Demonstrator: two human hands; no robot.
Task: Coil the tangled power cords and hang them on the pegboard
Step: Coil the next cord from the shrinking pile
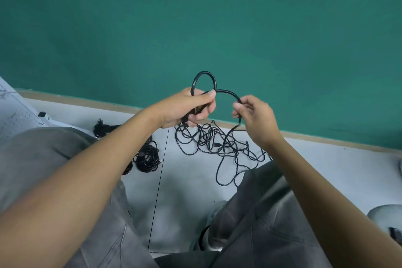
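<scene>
The left hand was curled tight round a black power cord, one small loop sticking up above the fist; the right hand pinched the same cord between thumb and fingertips just beside it; the rest hung down into a tangled pile on the floor near the green wall; a few coiled cords lay off to the left.
</scene>
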